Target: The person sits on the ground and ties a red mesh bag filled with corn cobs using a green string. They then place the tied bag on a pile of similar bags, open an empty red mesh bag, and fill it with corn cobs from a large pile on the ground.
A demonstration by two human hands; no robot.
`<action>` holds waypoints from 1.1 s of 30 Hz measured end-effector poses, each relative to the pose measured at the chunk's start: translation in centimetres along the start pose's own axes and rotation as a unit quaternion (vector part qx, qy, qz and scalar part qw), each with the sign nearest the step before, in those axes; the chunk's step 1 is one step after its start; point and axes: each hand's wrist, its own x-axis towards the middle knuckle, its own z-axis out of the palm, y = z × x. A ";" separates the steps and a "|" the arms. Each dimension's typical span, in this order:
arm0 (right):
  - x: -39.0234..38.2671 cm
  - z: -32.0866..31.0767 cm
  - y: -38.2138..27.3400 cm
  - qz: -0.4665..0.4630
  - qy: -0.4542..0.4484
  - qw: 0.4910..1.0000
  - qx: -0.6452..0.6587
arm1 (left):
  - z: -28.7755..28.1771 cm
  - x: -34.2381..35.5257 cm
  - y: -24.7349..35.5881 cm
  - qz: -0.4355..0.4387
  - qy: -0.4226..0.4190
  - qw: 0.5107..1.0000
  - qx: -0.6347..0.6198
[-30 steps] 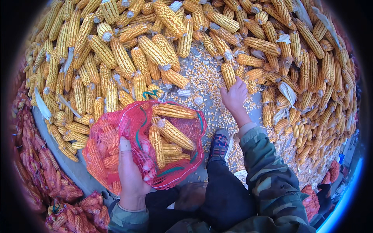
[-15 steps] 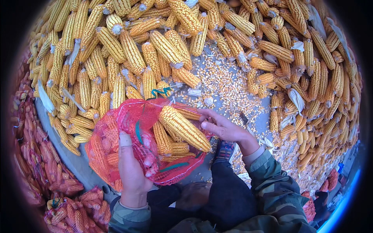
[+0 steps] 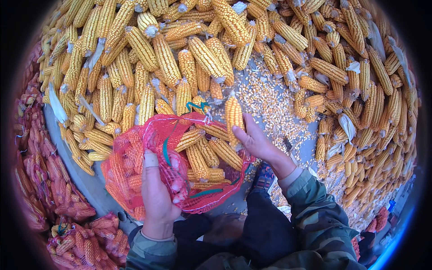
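Observation:
My left hand [image 3: 157, 198], its thumb wrapped in a pale strip, grips the edge of a red mesh bag [image 3: 128, 173]; its fingers show faintly through the netting. The bag's mouth gapes toward the right, with several yellow corn cobs [image 3: 196, 163] inside and more showing through the mesh. A green drawstring [image 3: 198, 106] sticks up at the far rim. Just right of that mouth, my right hand [image 3: 257, 141] holds a corn cob [image 3: 233, 118] nearly upright by its lower part, thumb in front.
A large heap of corn cobs [image 3: 164, 60] curves around the far side and right. Loose kernels [image 3: 270, 96] cover the grey floor between. Filled red mesh bags [image 3: 87, 243] lie at the left and lower left. My shoe [image 3: 263, 177] is below my right hand.
The big cob at the bag's mouth has dropped in among the others. My right hand has picked a cob off the heap's near edge and raised it upright. The view has shifted slightly.

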 end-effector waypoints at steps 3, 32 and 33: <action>-0.1 -1.1 -1.8 -0.037 -0.122 0.975 -0.184 | 0.1 0.0 0.0 0.010 0.016 1.000 -0.014; -4.9 3.4 -3.4 -0.046 -0.294 0.946 -0.127 | 0.8 -6.9 1.0 -0.021 -0.063 0.993 0.099; -4.8 4.4 -3.8 -0.063 -0.281 0.943 -0.170 | 0.7 -8.1 1.5 -0.017 -0.064 0.995 0.078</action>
